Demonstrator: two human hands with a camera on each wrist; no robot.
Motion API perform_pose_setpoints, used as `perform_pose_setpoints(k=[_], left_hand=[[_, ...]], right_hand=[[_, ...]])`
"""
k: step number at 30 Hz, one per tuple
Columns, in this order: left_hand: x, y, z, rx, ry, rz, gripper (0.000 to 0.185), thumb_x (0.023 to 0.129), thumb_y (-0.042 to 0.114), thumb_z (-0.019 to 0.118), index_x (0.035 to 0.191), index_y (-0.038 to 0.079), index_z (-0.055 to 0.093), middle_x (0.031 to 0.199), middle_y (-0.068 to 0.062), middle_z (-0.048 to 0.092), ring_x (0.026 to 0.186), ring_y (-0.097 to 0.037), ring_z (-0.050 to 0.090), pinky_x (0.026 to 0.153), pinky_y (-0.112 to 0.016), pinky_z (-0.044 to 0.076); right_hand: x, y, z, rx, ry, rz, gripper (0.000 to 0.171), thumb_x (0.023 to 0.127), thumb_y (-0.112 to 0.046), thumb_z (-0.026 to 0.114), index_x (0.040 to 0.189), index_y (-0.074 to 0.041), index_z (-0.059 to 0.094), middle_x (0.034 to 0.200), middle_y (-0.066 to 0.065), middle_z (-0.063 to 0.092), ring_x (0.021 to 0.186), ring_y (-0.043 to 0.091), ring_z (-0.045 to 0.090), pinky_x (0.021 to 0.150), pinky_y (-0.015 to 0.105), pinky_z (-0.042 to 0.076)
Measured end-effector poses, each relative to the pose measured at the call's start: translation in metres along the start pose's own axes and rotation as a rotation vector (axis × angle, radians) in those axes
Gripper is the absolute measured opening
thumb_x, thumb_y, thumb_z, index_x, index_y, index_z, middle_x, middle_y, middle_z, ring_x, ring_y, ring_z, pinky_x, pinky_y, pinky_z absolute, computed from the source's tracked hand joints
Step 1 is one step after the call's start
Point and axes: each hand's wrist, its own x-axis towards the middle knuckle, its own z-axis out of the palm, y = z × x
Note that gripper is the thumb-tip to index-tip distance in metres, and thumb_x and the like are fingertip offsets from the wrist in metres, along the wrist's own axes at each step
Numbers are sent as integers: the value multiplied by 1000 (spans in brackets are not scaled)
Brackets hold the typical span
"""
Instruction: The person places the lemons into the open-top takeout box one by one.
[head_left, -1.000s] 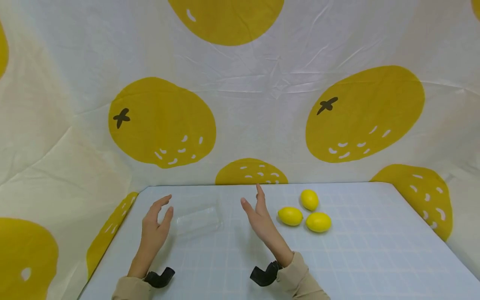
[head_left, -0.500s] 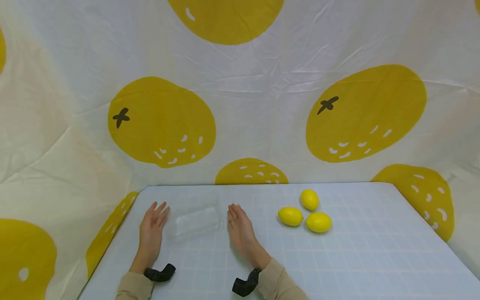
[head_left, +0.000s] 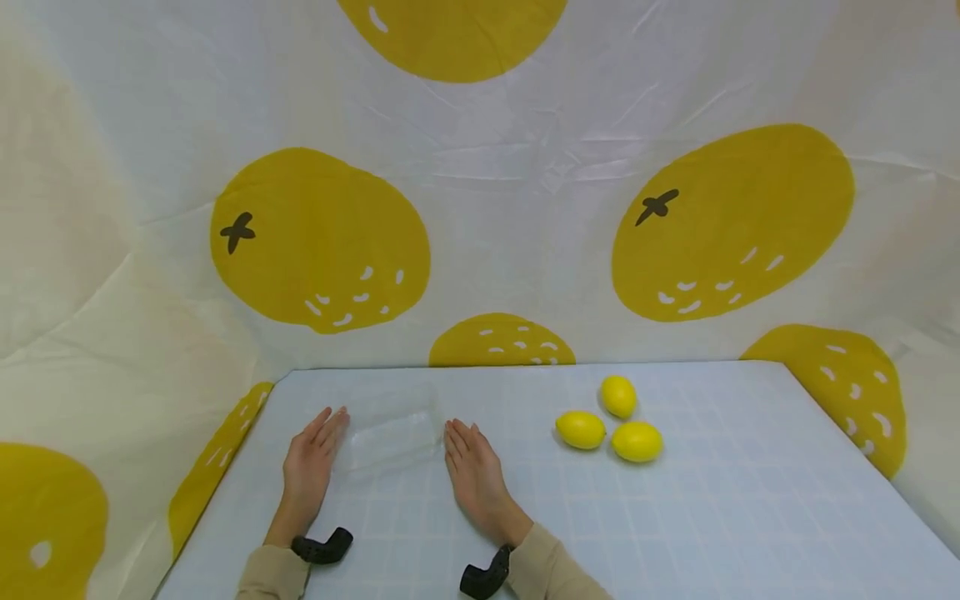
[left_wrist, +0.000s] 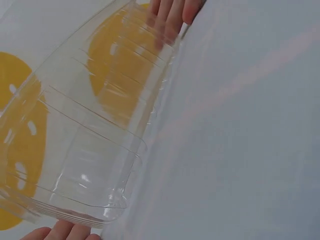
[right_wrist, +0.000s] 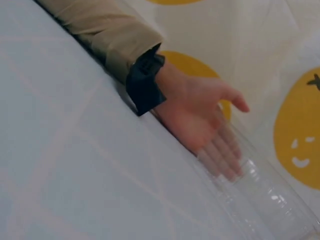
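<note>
A clear plastic container [head_left: 397,440] stands on the table between the two hands. In the head view, my left hand [head_left: 309,467] lies along its left side with straight fingers, which reach the container's wall. At the opposite side, my right hand [head_left: 480,483] has its straight fingers close together, fingertips at the wall. The left wrist view shows the see-through container [left_wrist: 95,135] large, with fingertips of the left hand [left_wrist: 65,231] at its near end and the right hand [left_wrist: 172,20] at its far end. Through the container in the right wrist view, the left hand's fingers [right_wrist: 220,155] appear.
Three yellow lemons [head_left: 618,397] sit grouped on the table, right of the right hand. A pale checked cloth covers the table [head_left: 712,517]. Behind it hangs a white curtain [head_left: 517,233] printed with large yellow fruit.
Both hands have come down from above the table and closed in on the container's two sides. The right hand has moved left, away from the lemons. The lemons stay put.
</note>
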Motion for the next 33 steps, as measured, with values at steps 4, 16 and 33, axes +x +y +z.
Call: perform_pose_setpoints(k=[4,16,33], left_hand=[[0,0,2,45,-17,0,44,110,21,14,139,17,46,144,-3,52,135,-15,46,122,-32,7],[1,-2,3,198,37,-53,46,110,25,12,149,5,27,148,-5,47,138,-16,42,117,-25,26],[-2,-8,17,302,101,-37,40,110,27,21,145,11,30,150,-12,46,138,-20,43,114,-26,31]], right_hand=[[-2,0,1,-31,-5,-9,66,110,-37,17,155,6,-6,164,21,-6,150,34,-8,122,43,-4],[-2,4,-2,-60,-18,-1,68,109,-38,22,156,6,-2,164,20,-2,151,33,-6,122,42,-2],[-3,4,1,-58,-43,-21,65,110,-34,17,155,4,-10,163,20,-13,149,33,-16,122,43,-1]])
